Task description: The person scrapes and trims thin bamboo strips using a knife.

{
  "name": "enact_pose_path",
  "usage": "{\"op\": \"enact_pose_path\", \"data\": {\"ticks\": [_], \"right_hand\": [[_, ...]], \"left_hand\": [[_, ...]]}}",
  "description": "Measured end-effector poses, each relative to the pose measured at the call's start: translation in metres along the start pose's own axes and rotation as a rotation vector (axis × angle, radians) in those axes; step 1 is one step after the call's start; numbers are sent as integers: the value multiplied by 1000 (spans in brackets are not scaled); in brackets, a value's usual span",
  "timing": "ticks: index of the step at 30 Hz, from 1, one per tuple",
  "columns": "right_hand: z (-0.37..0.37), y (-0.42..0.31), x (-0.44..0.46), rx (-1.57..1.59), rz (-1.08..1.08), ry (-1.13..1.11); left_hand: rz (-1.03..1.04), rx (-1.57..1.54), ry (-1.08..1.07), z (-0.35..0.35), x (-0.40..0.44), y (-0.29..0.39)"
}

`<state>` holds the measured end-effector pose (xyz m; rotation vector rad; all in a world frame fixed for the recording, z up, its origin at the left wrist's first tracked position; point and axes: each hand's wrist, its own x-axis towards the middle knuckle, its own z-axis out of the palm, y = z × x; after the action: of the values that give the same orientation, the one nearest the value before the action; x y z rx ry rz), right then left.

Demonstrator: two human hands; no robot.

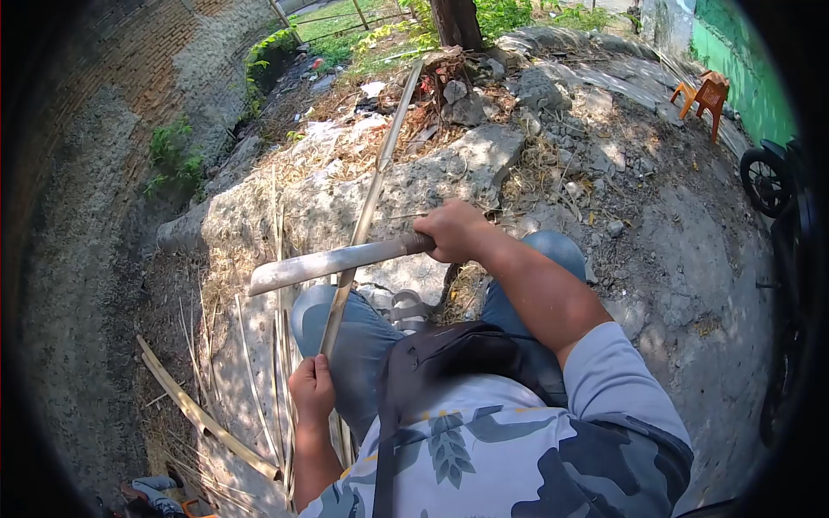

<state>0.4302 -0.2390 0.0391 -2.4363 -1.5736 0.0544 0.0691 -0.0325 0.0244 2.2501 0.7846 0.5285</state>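
Note:
My right hand (452, 231) is closed round the dark handle of a machete (332, 263). Its broad, worn steel blade points left and lies across a long split bamboo strip (376, 180). My left hand (312, 388) grips the near end of that strip by my left knee, thumb on top. From there the strip slants up and away, its far end near the tree's base. Blade and strip cross just above my left knee; whether the edge bites into the bamboo I cannot tell.
Several thin bamboo strips (281, 371) and a wider curved piece (203, 420) lie at left. Broken concrete (484, 160), rubble and litter spread ahead, below a tree trunk (456, 24). An orange plastic chair (711, 99) and a motorbike wheel (766, 182) stand at right; a brick wall (129, 65) is at left.

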Motion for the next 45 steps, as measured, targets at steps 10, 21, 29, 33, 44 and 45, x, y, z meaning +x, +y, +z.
{"op": "enact_pose_path", "data": {"ticks": [10, 21, 29, 33, 44, 45], "right_hand": [[-20, 25, -11, 74, 220, 171], [-5, -2, -6, 22, -111, 105], [-16, 28, -9, 212, 319, 168], [0, 21, -8, 158, 207, 191], [5, 9, -3, 41, -94, 185], [3, 16, -3, 70, 4, 173]], "left_hand": [[-66, -38, 41, -25, -11, -21], [0, -20, -21, -3, -1, -7], [-91, -21, -4, -19, -13, -24], [-37, -72, -6, -3, -6, -21], [-78, 1, -71, -23, -12, -21], [-96, -24, -60, -26, -14, -25]]}}
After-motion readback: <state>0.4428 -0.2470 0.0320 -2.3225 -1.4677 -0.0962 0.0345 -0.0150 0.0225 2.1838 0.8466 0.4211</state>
